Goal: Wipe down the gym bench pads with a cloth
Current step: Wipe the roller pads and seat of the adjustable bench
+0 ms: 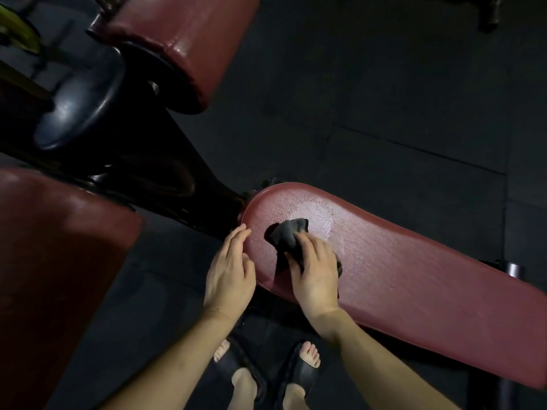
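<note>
A person stands over a long, dark red bench pad (414,270) that runs from the middle of the view down to the right edge. Its rounded end lies near the centre, and its textured vinyl shows a pale sheen just beyond the cloth.

The right hand (313,270) lies palm down on a crumpled dark grey cloth (288,235), which sits on the pad close to the rounded end. The fingers are spread and bent slightly over the cloth, pressing it against the vinyl; part of the cloth bunches out ahead of the fingertips and a bit shows at the far side of the hand. Whether the thumb grips the fabric cannot be told.

The left hand (229,273) rests at the near rim of the rounded end, just beside the cloth but apart from it. Its fingers are straight and close together, tips touching the pad's edge, and it holds nothing.

Below the forearms, two feet in black slide sandals (302,374) stand on the dark rubber floor (384,99), whose tile seams show on the right.

A second red pad (53,276) fills the lower left, and a third red pad (183,39) sits at the top, both mounted on a black machine frame (165,179). A round black roller pad (80,108) juts out at the upper left.
</note>
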Action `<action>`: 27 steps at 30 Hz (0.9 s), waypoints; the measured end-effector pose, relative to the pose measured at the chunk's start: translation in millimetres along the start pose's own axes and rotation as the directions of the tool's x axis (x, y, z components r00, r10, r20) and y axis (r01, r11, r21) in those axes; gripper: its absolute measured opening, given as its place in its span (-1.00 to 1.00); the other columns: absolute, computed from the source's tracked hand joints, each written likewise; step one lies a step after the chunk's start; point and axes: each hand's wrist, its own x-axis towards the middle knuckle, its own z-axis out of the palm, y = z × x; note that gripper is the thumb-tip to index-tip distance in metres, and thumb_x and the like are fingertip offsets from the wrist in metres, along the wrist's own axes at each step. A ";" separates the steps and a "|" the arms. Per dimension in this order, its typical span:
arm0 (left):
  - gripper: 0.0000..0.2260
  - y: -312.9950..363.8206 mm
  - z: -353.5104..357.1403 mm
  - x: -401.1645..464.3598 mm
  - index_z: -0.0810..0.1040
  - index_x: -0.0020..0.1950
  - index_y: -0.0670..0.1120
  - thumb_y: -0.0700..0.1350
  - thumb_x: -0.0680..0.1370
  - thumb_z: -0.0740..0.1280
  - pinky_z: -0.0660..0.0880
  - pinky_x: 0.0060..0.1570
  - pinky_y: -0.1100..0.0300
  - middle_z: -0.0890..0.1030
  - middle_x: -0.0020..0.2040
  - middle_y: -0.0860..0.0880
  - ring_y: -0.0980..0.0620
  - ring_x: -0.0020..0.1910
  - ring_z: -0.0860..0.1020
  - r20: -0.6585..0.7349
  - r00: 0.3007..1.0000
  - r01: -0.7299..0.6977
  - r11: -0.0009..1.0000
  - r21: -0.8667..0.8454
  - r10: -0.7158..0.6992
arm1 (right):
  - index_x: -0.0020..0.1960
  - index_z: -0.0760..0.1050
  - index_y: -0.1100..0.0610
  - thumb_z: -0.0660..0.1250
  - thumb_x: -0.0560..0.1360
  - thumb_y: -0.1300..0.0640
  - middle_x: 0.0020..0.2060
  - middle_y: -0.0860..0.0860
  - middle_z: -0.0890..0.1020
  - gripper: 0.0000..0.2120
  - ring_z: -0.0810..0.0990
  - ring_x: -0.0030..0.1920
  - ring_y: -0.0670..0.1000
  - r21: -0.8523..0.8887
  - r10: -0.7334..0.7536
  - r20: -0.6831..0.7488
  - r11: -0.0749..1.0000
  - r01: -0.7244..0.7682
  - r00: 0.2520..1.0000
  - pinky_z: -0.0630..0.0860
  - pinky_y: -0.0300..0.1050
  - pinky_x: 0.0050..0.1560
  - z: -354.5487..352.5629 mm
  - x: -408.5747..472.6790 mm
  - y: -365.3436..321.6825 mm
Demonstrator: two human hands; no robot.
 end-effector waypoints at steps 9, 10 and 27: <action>-0.50 -11.0 -13.1 9.5 0.37 0.56 0.04 -0.24 0.62 0.22 0.38 0.33 0.24 0.28 0.60 0.19 0.13 0.50 0.39 0.064 0.997 0.043 0.999 0.015 -0.044 | 0.25 0.51 0.14 0.32 0.62 0.18 0.17 0.03 0.55 -0.79 0.47 0.21 0.04 0.183 0.242 -0.167 0.960 -0.211 0.956 0.42 -0.10 0.26 -19.3 80.5 20.9; -0.49 -12.1 -11.9 9.7 0.35 0.58 0.05 -0.23 0.63 0.22 0.40 0.34 0.22 0.25 0.61 0.21 0.14 0.50 0.38 0.086 0.996 0.033 0.999 0.027 -0.035 | 0.25 0.50 0.14 0.31 0.63 0.18 0.17 0.03 0.55 -0.80 0.46 0.20 0.04 0.191 0.270 -0.183 0.953 -0.236 0.945 0.41 -0.10 0.25 -18.0 81.3 22.0; -0.38 -10.8 -11.7 4.7 0.12 0.67 0.04 -0.24 0.64 0.20 0.19 0.57 0.06 0.03 0.66 0.18 0.14 0.60 0.19 0.197 0.979 0.033 0.996 0.083 -0.049 | 0.42 0.51 0.01 0.45 0.53 0.11 0.09 0.05 0.56 -0.54 0.53 0.07 0.14 -0.258 -0.007 -0.026 0.966 0.000 1.000 0.54 0.16 0.11 -26.0 17.2 -19.7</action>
